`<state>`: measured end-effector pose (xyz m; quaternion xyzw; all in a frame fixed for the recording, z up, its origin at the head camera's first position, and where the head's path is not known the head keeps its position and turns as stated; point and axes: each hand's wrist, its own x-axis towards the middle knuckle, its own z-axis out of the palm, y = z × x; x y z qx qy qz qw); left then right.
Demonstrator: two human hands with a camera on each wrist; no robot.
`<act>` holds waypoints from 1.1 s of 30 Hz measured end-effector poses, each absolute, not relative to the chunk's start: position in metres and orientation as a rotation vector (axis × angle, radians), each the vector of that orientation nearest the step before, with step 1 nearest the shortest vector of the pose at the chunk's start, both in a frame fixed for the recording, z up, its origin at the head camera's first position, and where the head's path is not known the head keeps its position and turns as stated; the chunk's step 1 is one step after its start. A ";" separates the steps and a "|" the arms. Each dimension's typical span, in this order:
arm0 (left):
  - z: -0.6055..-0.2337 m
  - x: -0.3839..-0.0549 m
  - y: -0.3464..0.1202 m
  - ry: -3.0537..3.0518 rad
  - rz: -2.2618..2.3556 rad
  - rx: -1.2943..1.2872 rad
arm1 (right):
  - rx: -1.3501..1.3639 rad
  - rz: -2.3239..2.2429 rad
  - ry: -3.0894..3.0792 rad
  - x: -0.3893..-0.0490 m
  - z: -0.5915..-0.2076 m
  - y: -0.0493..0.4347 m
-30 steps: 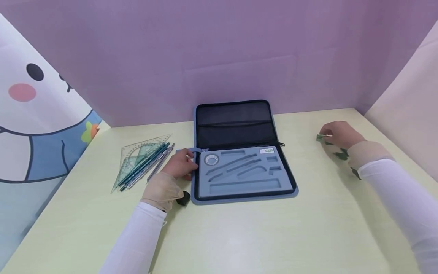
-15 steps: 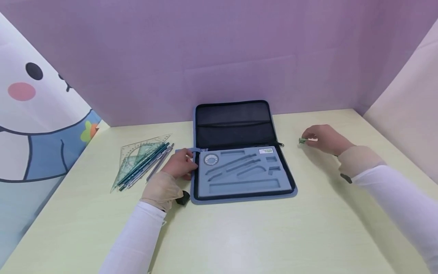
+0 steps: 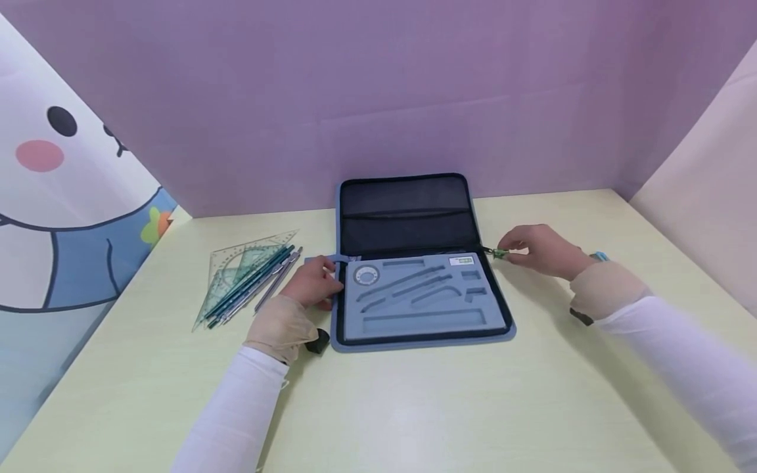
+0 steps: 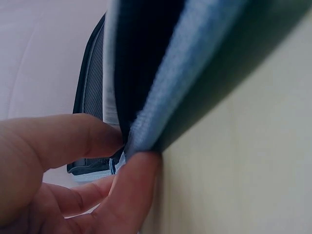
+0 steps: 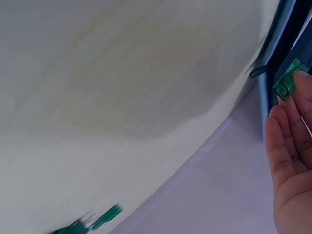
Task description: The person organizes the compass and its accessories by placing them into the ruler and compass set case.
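Observation:
A zippered blue case (image 3: 422, 346) lies unfolded on the table, its dark mesh lid (image 3: 408, 197) laid back and a grey-blue foam insert with shaped recesses in its base. My left hand (image 3: 310, 284) pinches the case's left edge; up close in the left wrist view, thumb and fingers grip its blue fabric rim (image 4: 170, 83). At the right side, beside the zipper pull, my right hand (image 3: 543, 249) holds a small translucent green piece (image 5: 287, 83) between thumb and fingers. A round dial-like disc (image 3: 366, 275) shows at the insert's upper left.
Left of the case lies a pile of clear triangle rulers (image 3: 254, 246), dark teal pencils (image 3: 251, 286) and metal compasses (image 3: 278, 282). Another green item (image 5: 105, 217) sits on the table near the right wrist. A purple cloth backdrop (image 3: 378, 85) stands behind.
My right hand has moved left from the table's right side to the case's right edge, carrying the small green piece. My left hand stays at the left edge.

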<state>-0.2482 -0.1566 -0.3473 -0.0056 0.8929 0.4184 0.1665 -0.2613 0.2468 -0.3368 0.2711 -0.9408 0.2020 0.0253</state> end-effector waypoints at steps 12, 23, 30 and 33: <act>-0.347 -0.248 -0.156 2.553 1.190 -0.014 | 0.934 0.637 -2.891 -0.251 -0.334 0.219; -0.348 -0.249 -0.157 2.551 1.183 -0.001 | 1.031 0.673 -2.892 -0.245 -0.332 0.204; -0.348 -0.249 -0.157 2.558 1.170 0.000 | 1.046 0.664 -2.919 -0.243 -0.334 0.200; -0.347 -0.249 -0.158 2.562 1.158 0.002 | 1.046 0.658 -2.938 -0.243 -0.333 0.199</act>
